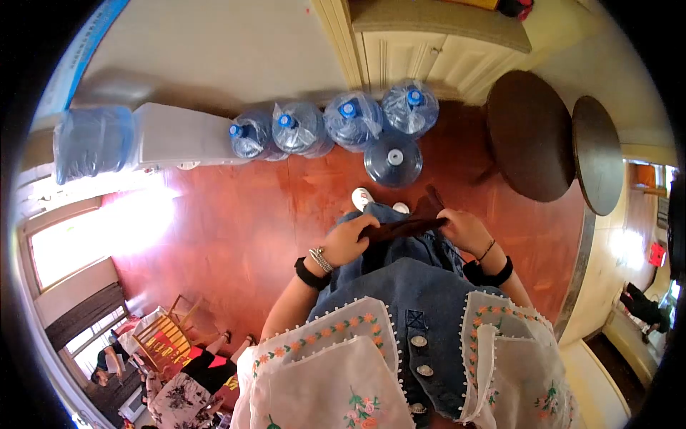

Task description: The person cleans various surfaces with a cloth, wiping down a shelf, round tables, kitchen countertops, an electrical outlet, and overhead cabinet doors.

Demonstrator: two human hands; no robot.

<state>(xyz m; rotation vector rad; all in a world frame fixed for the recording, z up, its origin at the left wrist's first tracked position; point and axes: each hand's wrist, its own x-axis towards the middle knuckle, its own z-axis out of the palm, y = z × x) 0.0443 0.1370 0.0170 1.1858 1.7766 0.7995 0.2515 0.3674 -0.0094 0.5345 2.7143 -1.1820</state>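
Spanning left to right, dark brown cloth (401, 229) is clamped in fingers of left hand (346, 242) and right hand (464, 232), loose flap (430, 203) pointing far beside the latter.

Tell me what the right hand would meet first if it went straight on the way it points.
The right hand would meet the dark brown cloth it already grips; beyond that, perhaps the white-topped bottle, though depth is unclear.
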